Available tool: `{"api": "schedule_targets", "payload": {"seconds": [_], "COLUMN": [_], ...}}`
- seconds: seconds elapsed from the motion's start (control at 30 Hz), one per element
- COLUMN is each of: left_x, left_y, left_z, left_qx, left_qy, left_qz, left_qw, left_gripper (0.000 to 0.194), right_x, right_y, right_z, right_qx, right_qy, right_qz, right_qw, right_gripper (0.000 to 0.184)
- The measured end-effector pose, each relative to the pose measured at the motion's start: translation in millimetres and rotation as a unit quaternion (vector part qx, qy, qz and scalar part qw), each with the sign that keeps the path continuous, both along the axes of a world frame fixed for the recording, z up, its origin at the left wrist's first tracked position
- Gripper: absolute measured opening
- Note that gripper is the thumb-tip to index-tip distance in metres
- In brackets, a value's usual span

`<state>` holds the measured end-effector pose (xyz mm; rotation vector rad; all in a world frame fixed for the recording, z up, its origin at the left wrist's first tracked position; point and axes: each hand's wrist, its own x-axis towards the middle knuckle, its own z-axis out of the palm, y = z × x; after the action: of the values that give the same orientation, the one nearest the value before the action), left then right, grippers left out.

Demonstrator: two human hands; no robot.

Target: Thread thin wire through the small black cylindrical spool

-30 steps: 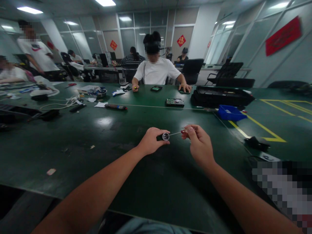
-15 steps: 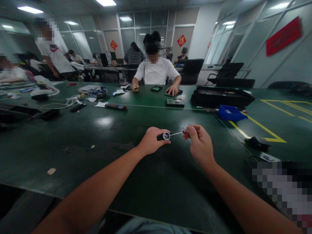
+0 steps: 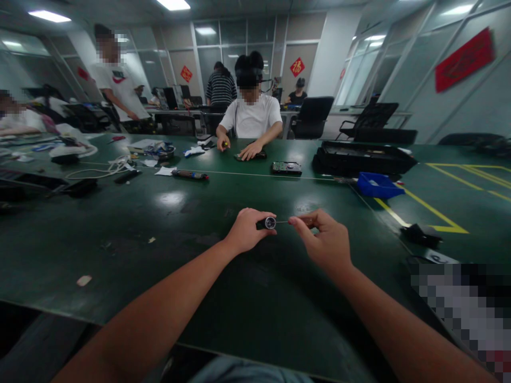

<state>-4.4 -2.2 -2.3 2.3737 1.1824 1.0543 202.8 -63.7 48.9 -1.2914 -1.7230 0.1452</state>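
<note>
My left hand is closed around a small black cylinder with a silver ring at its open end, the end turned toward me. Between the fingers of my right hand is a thin screwdriver. Its reddish handle is mostly covered by my fingers. The metal shaft lies nearly level and points left, its tip at the ringed end; whether it sits inside cannot be made out. Both hands are held above the green table.
Across the table sits a co-worker, one hand on a dark flat device. A hard drive, a long black tray and a blue bin are at the far right. Left of centre lies a dark pen-shaped tool.
My right hand has shifted its grip toward the cylinder, and the screwdriver has gone from slanted to nearly level. The co-worker's hand has moved left. A standing person has walked rightward.
</note>
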Motion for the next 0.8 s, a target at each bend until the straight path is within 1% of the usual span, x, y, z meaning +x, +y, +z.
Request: {"api": "schedule_targets", "payload": {"seconds": [0.07,0.13,0.2,0.3,0.37,0.43,0.5,0.6,0.67,0.7,0.73,0.8], "left_x": [0.0,0.2,0.3,0.8,1.1,1.3,1.0,0.3,0.0,-0.1,-0.2,-0.4], "left_y": [0.9,1.8,2.3,1.6,0.5,-0.5,-1.0,-0.5,0.1,0.4,0.7,1.1], "left_z": [0.0,0.0,0.1,1.2,2.5,3.8,4.9,6.3,6.6,6.4,6.1,5.2], "left_qx": [-0.004,-0.008,-0.01,-0.015,-0.016,-0.015,-0.012,0.004,0.015,0.018,0.018,0.01], "left_qy": [0.003,0.004,0.004,0.004,0.0,-0.003,0.0,0.015,0.026,0.031,0.034,0.035], "left_qz": [0.008,0.014,0.018,0.019,0.025,0.036,0.037,0.013,0.003,0.004,0.007,0.015], "left_qw": [1.0,1.0,1.0,1.0,1.0,0.999,0.999,1.0,1.0,0.999,0.999,0.999], "left_gripper": [0.04,0.04,0.04,0.039,0.04,0.04,0.041,0.04,0.039,0.039,0.039,0.04], "right_x": [-0.2,0.5,1.7,2.1,0.8,-1.1,-2.2,-0.4,2.8,4.5,5.9,7.5], "right_y": [0.6,1.3,1.4,1.8,3.9,8.5,15.1,25.6,30.9,32.6,33.7,33.8], "right_z": [-1.5,-3.1,-4.2,-6.4,-10.0,-15.2,-20.6,-25.9,-27.1,-27.2,-27.1,-26.8], "right_qx": [-0.004,-0.015,-0.022,-0.034,-0.058,-0.084,-0.101,-0.154,-0.189,-0.195,-0.19,-0.156], "right_qy": [-0.002,-0.008,-0.018,0.003,0.079,0.198,0.305,0.437,0.498,0.512,0.514,0.496], "right_qz": [0.035,0.074,0.094,0.081,0.071,0.076,0.086,0.096,0.099,0.095,0.087,0.062], "right_qw": [0.999,0.997,0.995,0.996,0.993,0.974,0.943,0.881,0.84,0.831,0.832,0.852], "right_gripper": [0.022,0.021,0.02,0.022,0.022,0.024,0.025,0.027,0.027,0.027,0.027,0.027]}}
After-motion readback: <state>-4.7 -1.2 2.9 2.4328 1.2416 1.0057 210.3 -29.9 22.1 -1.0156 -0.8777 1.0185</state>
